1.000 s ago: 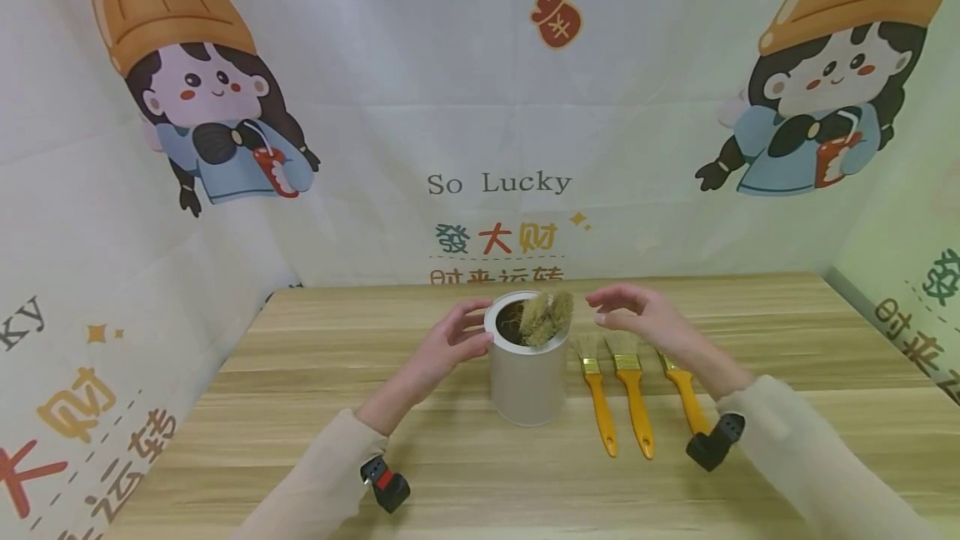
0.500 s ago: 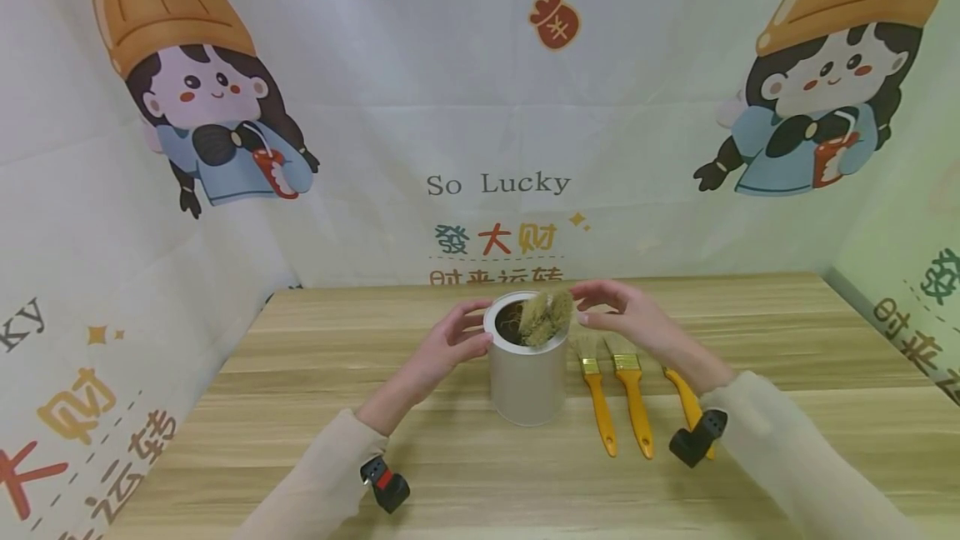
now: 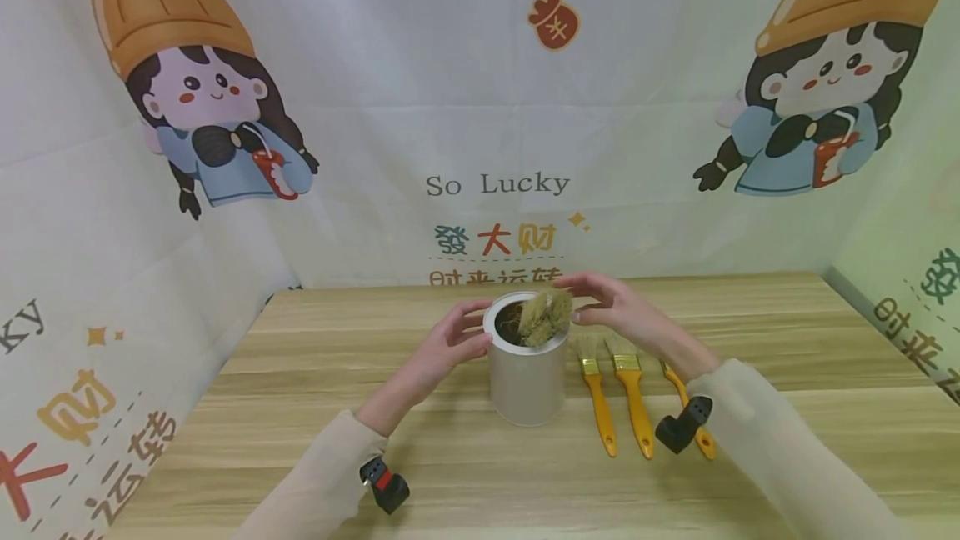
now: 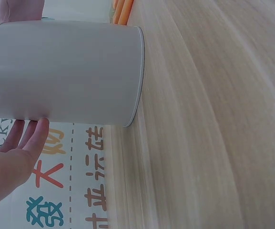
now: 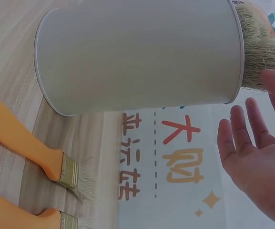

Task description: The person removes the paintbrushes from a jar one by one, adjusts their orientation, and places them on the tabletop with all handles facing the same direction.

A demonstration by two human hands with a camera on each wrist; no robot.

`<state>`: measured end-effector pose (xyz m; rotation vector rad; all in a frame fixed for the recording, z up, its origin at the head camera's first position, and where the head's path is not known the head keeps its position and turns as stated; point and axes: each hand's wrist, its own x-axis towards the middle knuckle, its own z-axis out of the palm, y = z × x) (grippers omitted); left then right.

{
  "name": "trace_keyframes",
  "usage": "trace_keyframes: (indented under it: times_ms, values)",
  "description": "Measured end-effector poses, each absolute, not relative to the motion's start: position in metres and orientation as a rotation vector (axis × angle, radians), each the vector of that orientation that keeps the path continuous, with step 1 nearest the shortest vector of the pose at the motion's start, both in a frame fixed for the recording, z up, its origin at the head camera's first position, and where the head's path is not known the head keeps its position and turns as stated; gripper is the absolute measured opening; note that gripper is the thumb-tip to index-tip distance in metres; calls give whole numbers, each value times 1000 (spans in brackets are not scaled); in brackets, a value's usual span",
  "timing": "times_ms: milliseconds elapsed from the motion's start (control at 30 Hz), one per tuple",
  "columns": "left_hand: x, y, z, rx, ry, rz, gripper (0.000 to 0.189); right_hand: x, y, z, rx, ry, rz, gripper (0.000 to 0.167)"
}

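Now | can (image 3: 527,377) upright mid-tabletop (image 3: 315,407), bristles (image 3: 543,315) poking up past rim, brush axis vertical | right hand (image 3: 611,307) nearest, fingers loosely spread, holding nothing, just right of bristles | left hand (image 3: 450,340) relaxed, fingers resting on can's left side | three brushes (image 3: 633,394) lie flat to the can's right
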<state>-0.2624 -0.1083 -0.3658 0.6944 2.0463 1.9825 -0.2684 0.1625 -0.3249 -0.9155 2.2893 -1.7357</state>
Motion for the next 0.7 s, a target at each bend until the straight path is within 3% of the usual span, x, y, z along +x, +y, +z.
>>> trace_keyframes:
  times_ms: [700]
  values:
    - [-261, -108, -364, 698, 2035, 1983, 49, -269, 162, -325, -952, 2227, -1725, 27]
